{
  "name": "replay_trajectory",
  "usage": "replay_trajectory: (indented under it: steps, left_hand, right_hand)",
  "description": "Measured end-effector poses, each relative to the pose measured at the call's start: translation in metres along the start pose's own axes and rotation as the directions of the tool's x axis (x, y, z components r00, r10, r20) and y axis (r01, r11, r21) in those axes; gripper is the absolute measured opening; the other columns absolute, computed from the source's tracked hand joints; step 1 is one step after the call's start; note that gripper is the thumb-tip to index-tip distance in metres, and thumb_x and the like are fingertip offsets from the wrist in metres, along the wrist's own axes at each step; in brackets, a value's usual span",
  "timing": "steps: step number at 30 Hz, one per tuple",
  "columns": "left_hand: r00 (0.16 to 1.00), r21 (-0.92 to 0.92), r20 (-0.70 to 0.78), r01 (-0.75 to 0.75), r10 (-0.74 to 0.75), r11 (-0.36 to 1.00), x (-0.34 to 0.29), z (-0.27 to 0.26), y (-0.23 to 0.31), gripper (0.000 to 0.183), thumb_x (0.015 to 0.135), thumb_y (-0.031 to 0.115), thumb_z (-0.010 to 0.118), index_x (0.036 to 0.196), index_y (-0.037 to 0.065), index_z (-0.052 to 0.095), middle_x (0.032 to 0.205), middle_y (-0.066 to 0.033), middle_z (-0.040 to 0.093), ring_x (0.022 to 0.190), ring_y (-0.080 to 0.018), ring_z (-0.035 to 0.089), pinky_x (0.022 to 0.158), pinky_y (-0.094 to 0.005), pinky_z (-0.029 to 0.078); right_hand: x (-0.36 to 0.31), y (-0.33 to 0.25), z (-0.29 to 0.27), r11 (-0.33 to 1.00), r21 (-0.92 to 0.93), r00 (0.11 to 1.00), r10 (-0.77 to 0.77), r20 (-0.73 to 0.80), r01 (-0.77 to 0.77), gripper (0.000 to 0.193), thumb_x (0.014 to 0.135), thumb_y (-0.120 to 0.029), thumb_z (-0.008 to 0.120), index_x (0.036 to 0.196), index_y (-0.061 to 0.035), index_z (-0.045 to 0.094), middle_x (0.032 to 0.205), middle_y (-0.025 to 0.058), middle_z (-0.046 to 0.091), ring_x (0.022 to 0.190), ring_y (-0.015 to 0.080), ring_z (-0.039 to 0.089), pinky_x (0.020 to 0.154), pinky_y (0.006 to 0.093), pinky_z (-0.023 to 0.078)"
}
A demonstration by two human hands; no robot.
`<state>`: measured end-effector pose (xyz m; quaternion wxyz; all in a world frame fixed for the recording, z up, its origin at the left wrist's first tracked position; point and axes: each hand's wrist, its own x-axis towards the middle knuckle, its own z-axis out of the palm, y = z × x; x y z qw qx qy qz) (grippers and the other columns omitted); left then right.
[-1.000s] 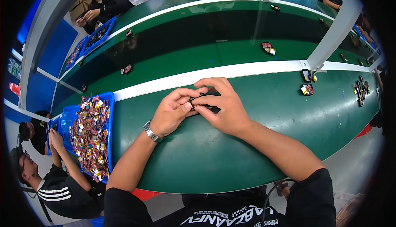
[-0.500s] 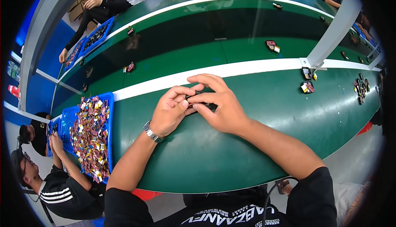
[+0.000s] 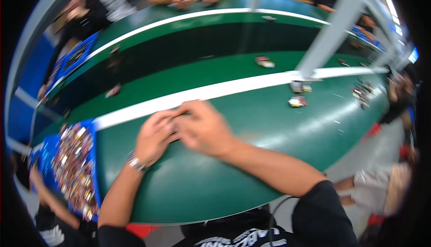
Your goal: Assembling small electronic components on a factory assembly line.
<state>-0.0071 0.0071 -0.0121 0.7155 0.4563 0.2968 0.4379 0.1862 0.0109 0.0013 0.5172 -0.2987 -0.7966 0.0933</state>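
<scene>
My left hand [image 3: 154, 135] and my right hand [image 3: 204, 129] meet over the green work table [image 3: 256, 157]. The fingers of both are closed together around a small black part [image 3: 173, 135], mostly hidden between them and smeared by motion. A metal watch sits on my left wrist. Left of my left arm stands a blue tray [image 3: 95, 170] heaped with small reddish, yellow and silver wired parts.
A white rail [image 3: 179, 99] runs behind my hands, with a grey post [image 3: 321, 40] rising from it. Small assemblies [image 3: 297, 101] lie near the post, and a pile of dark parts [image 3: 362, 92] farther right. A green belt lies beyond; co-workers sit around.
The view has swung to the right, so the table, tray and hands appear shifted left, and blur has grown. My hands stay together, with the right hand's fingers now more curled over the part.
</scene>
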Motion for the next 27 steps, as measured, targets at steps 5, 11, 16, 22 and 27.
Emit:
replay_trajectory:
  steps: [5, 11, 16, 22, 27]
  left_hand:
    - [0.992, 0.054, -0.127, -0.003, 0.01, 0.999, -0.01, 0.007, 0.013, 0.037, 0.097, 0.016, 0.062, 0.127, 0.0, 0.047, 0.115, -0.0091, 0.061, 0.101, -0.0163, 0.063, 0.087, -0.0331, 0.058]
    - [0.996, 0.036, -0.083, -0.026, 0.028, 0.999, -0.003, 0.007, 0.006, 0.038, 0.097, 0.019, 0.062, 0.126, 0.001, 0.046, 0.113, -0.0091, 0.061, 0.098, -0.0162, 0.063, 0.085, -0.0347, 0.059]
    - [0.996, 0.055, -0.084, 0.005, -0.001, 0.998, 0.001, 0.011, 0.004, 0.033, 0.099, 0.013, 0.057, 0.128, 0.002, 0.046, 0.115, -0.0095, 0.061, 0.101, -0.0172, 0.063, 0.089, -0.0375, 0.057]
    - [0.993, 0.103, -0.116, 0.022, -0.01, 0.994, -0.002, 0.02, 0.01, 0.028, 0.101, 0.007, 0.049, 0.128, 0.001, 0.047, 0.118, -0.0117, 0.063, 0.108, -0.0191, 0.063, 0.094, -0.0368, 0.055]
    - [0.99, 0.144, -0.135, -0.023, 0.043, 0.989, -0.002, 0.012, 0.008, 0.036, 0.096, 0.013, 0.063, 0.126, 0.003, 0.048, 0.111, -0.0064, 0.063, 0.102, -0.0163, 0.063, 0.093, -0.0372, 0.054]
  right_hand:
    - [0.003, -0.006, 0.008, 0.999, -0.006, 0.998, -0.051, -0.039, 0.051, 0.017, 0.069, -0.005, 0.066, 0.084, 0.0009, 0.061, 0.092, 0.0132, 0.055, 0.088, 0.0315, 0.054, 0.077, 0.0382, 0.05]
    - [-0.004, -0.001, 0.004, 0.992, -0.117, 0.998, -0.051, -0.041, 0.046, 0.013, 0.071, -0.005, 0.065, 0.084, -0.0008, 0.063, 0.095, 0.0096, 0.06, 0.089, 0.027, 0.057, 0.073, 0.0349, 0.053]
    - [-0.005, 0.002, 0.0, 0.972, -0.23, 0.998, -0.052, -0.024, 0.045, 0.013, 0.073, -0.007, 0.065, 0.084, -0.0025, 0.064, 0.089, 0.0068, 0.061, 0.082, 0.023, 0.059, 0.067, 0.0323, 0.054]
    - [-0.006, 0.002, 0.006, 0.963, -0.266, 0.999, -0.051, -0.017, 0.045, 0.014, 0.073, -0.008, 0.064, 0.086, -0.0031, 0.063, 0.088, 0.0061, 0.062, 0.082, 0.022, 0.06, 0.067, 0.0323, 0.053]
    - [0.0, 0.0, 0.003, 0.964, -0.236, 0.992, -0.128, 0.008, 0.126, 0.013, 0.074, -0.01, 0.065, 0.086, -0.0052, 0.064, 0.088, 0.0047, 0.062, 0.09, 0.0221, 0.06, 0.077, 0.0328, 0.051]
